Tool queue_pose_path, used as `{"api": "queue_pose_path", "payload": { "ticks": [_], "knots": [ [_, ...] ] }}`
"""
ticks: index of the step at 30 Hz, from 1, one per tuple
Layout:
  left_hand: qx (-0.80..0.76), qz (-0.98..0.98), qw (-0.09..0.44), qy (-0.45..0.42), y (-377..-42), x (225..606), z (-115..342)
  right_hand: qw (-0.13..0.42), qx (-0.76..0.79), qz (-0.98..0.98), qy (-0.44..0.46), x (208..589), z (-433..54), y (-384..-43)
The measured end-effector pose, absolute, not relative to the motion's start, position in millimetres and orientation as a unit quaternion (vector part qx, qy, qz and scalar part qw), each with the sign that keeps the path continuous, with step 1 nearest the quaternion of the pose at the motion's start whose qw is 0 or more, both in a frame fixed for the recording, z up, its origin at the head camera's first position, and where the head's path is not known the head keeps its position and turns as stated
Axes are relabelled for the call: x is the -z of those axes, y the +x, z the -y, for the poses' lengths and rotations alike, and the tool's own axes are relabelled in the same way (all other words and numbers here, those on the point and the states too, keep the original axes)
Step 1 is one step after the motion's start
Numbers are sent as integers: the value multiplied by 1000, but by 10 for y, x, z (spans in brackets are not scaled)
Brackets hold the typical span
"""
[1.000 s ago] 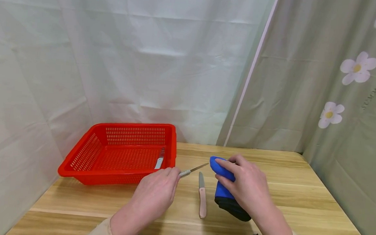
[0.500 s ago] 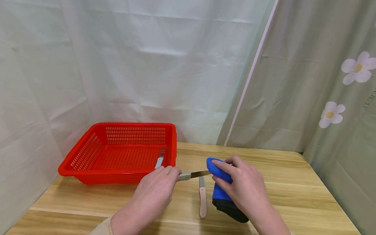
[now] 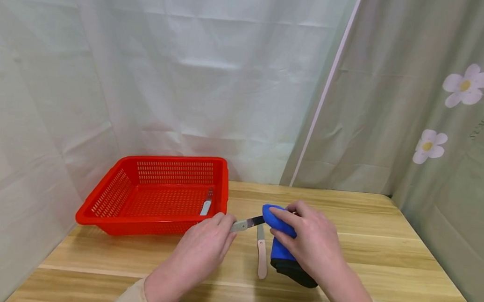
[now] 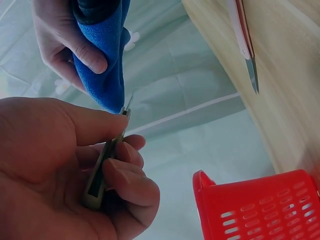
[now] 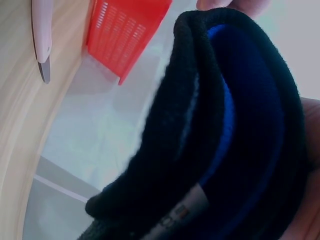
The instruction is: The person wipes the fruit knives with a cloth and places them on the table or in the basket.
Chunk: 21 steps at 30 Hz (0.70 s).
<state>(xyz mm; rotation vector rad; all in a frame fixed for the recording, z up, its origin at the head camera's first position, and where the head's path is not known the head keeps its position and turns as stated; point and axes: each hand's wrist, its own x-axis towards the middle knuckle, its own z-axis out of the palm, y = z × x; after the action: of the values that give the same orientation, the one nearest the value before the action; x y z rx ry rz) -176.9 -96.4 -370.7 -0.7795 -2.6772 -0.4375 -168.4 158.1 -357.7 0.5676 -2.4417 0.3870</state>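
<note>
My left hand grips the pale grey handle of a folding knife, its blade pointing right. In the head view the blade's end goes out of sight at the cloth's edge; the left wrist view shows a thin tip beside the cloth. My right hand pinches a folded blue cloth with a black border, thumb and fingers on either side. The cloth's folds and label fill much of the right wrist view. Below, between the hands, a pink-handled folding knife lies unfolded on the table.
A red slotted basket stands at the table's back left. Inside it lies a pale-handled utensil with a notched-looking metal end. Curtains hang behind the wooden table and at both sides.
My right hand has moved the blue cloth slightly left, up to the knife blade. The blade has turned to show its flat side, and its end is now hidden at the cloth.
</note>
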Motion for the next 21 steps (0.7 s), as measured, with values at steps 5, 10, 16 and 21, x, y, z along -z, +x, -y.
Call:
{"api": "queue_pose_path", "payload": {
  "ticks": [5,10,16,21],
  "knots": [
    [131,938,174,-272,-1765,3722,956,290,-141,922,215,3598,-1540,-1684],
    [123,939,175,-269,-1769,3720,940,285,-137,924,216,3592,-1499,-1677],
    [128,931,194,-281,-1765,3759,921,293,-132,918,233,3622,-1460,-1666],
    [128,930,192,-288,-1747,3778,909,283,-130,920,237,3658,-1414,-1652]
  ]
}}
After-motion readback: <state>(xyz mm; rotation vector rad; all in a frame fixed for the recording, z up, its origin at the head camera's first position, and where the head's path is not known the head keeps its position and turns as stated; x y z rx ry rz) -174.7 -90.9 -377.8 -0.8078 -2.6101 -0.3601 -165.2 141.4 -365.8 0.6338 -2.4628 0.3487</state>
